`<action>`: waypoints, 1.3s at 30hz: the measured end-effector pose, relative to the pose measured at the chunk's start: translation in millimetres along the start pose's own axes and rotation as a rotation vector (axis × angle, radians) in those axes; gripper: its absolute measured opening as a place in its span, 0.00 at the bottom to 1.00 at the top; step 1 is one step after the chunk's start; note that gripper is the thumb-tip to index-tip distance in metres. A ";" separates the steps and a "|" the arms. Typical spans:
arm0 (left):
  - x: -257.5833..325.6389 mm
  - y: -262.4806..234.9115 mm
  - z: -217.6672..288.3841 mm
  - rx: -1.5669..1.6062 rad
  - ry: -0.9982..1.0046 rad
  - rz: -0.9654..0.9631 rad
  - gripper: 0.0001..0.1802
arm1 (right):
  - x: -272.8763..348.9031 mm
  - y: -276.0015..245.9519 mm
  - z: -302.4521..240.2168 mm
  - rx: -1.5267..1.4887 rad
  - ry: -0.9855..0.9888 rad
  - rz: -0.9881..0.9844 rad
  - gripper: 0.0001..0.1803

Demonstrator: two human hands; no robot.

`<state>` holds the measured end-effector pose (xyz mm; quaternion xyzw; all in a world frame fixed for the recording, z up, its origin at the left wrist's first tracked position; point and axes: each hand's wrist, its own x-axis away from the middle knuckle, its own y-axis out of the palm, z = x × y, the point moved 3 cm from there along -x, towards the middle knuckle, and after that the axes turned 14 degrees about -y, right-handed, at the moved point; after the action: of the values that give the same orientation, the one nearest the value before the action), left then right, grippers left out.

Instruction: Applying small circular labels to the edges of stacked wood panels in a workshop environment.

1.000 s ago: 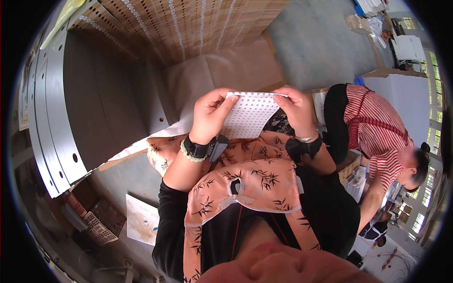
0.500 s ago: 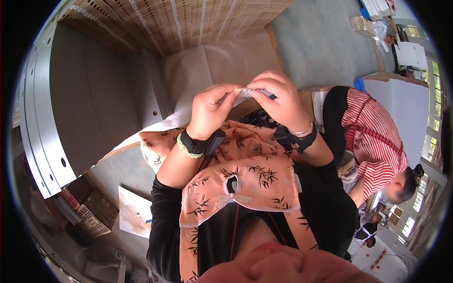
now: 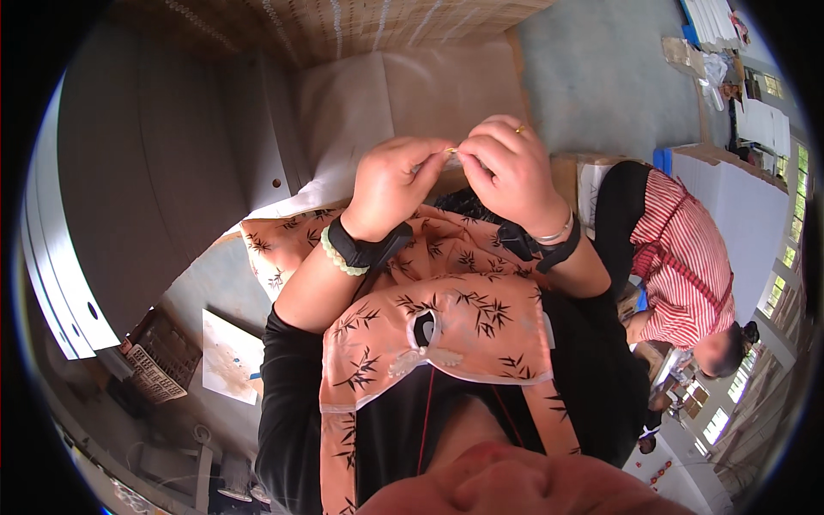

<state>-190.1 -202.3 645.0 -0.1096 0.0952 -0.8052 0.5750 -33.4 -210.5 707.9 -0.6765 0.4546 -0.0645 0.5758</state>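
Note:
My left hand (image 3: 395,184) and my right hand (image 3: 515,172) meet in front of my lap, above a peach apron (image 3: 438,322) printed with dark bamboo leaves. The thumb and fingers of each are pinched together, the tips almost touching. Between the tips shows a tiny yellow piece (image 3: 451,150), too small to name. I cannot tell whether the pale strip seen earlier is still held; the fingers hide most of that spot.
Large grey panels (image 3: 163,172) stand at my left. Ahead lies a brown sheet (image 3: 446,86), with a brown stack (image 3: 343,26) marked by pale dotted rows behind it. A co-worker in a red-striped garment (image 3: 687,257) bends over at right. Plastic crates (image 3: 159,360) sit low left.
Both hands have risen slightly and their fingertips have come closer together. The pale strip between them is now mostly out of sight. The co-worker's arm has shifted.

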 end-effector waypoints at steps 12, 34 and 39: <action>-35.6 23.2 -106.2 0.509 -0.579 -0.072 0.10 | 4.5 74.5 95.8 -0.086 -0.027 -0.052 0.07; -142.8 67.7 -215.1 0.451 -0.731 -0.116 0.09 | 46.8 231.6 454.6 0.562 0.052 -0.030 0.03; -151.0 79.1 -227.3 0.409 -0.711 -0.129 0.08 | 62.6 244.2 468.8 0.573 0.045 -0.008 0.02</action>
<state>-136.0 -78.5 395.1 -0.2699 -0.2784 -0.7541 0.5301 157.1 102.7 322.0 -0.4863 0.4280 -0.2076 0.7330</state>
